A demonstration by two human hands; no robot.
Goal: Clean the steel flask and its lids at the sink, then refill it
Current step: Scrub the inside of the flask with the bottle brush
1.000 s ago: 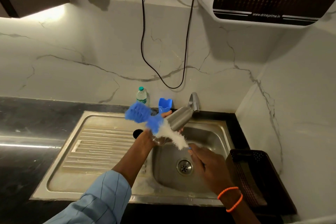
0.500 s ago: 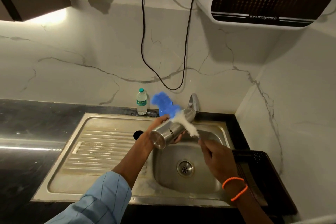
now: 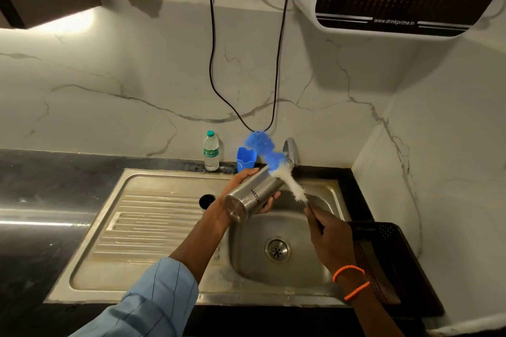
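Just left of centre, my left hand (image 3: 241, 194) grips the steel flask (image 3: 253, 194) round its body, base toward me, mouth tilted up toward the tap (image 3: 290, 152) over the sink (image 3: 164, 227). A second ago the bottle brush (image 3: 284, 175) lay across the flask nearer me; now its blue and white bristles have swung up to the mouth. To the right, my right hand (image 3: 327, 232) is closed round the brush handle. I judge the inside scrub is starting; the lids remain uncleaned.
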